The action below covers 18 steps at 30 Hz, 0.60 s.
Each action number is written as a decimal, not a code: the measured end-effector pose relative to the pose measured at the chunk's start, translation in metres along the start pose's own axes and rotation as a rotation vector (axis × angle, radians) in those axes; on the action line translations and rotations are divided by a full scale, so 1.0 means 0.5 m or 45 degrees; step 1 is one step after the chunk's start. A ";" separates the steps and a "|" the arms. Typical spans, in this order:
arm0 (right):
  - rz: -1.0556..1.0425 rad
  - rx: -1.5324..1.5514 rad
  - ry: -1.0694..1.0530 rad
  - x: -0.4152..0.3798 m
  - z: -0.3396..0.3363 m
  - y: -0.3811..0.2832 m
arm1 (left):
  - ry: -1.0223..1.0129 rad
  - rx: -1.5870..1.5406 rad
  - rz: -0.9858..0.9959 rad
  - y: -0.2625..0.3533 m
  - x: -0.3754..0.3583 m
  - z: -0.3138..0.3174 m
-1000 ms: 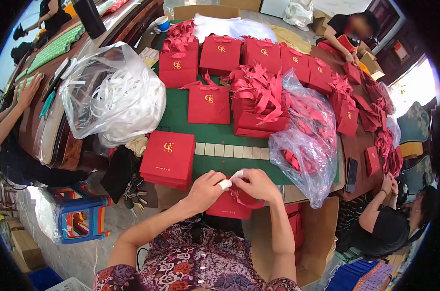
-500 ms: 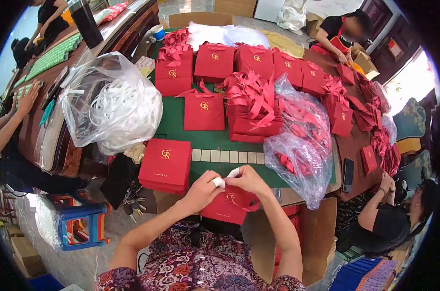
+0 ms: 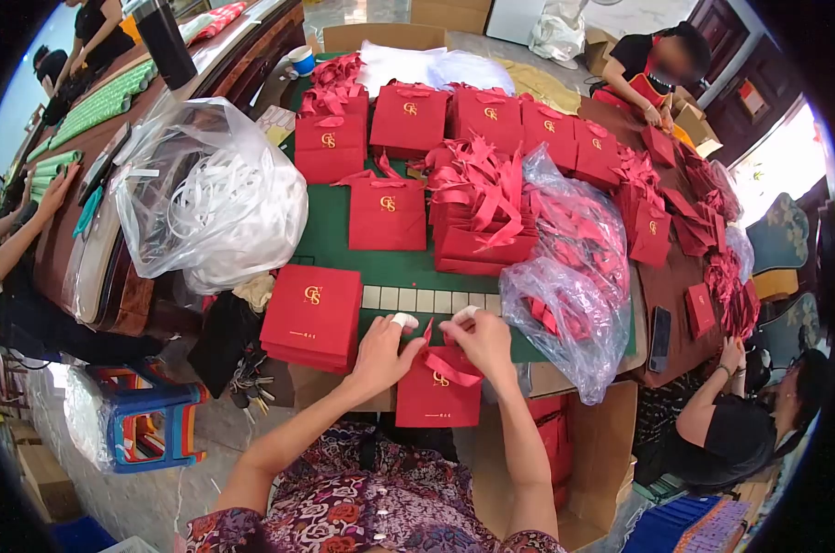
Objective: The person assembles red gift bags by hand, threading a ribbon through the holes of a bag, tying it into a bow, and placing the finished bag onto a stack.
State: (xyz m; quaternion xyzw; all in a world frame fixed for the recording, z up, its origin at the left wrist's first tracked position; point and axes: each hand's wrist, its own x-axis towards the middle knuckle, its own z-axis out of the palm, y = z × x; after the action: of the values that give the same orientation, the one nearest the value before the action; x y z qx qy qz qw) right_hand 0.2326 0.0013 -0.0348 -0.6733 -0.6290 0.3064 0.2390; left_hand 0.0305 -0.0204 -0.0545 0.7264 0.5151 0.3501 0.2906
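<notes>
As both hands (image 3: pixel 387 354) (image 3: pixel 482 343) curl, grip unclear, by the square red paper bag (image 3: pixel 437 404), tugging could twist its red fabric ribbon (image 3: pixel 456 373).

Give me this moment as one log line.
left hand: by top of red gift bag; right hand: by same top, grip unclear; red ribbon: across bag's front; red bag stack: left of hands

Bright light glares at right; dark edges curve.

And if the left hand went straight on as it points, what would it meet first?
Probably the row of pale rectangular pieces on the green surface; depth is unclear, so the left hand might pass above them.
</notes>
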 end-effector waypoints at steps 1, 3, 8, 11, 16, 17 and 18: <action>-0.047 -0.084 -0.021 -0.002 0.012 -0.004 | 0.006 0.047 -0.038 0.001 0.011 0.009; -0.098 -0.169 -0.042 -0.004 0.025 -0.001 | 0.017 0.096 -0.077 0.001 0.024 0.029; -0.166 0.091 0.060 -0.005 0.046 0.025 | 0.080 0.309 -0.028 -0.018 0.037 0.068; -0.067 0.299 0.010 -0.006 0.040 0.037 | 0.076 0.269 -0.067 -0.012 0.037 0.062; 0.022 0.573 -0.139 -0.012 0.031 0.035 | 0.040 -0.109 -0.200 -0.005 0.032 0.058; 0.011 0.670 -0.153 -0.013 0.030 0.032 | 0.041 -0.179 -0.220 0.000 0.031 0.056; -0.003 0.766 -0.167 -0.013 0.030 0.030 | 0.044 -0.249 -0.239 0.006 0.031 0.052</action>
State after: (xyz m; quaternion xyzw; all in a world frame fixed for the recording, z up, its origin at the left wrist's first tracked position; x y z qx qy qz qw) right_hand 0.2323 -0.0076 -0.0549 -0.5505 -0.5248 0.5213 0.3869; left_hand 0.0567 -0.0081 -0.0643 0.6369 0.5492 0.3824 0.3827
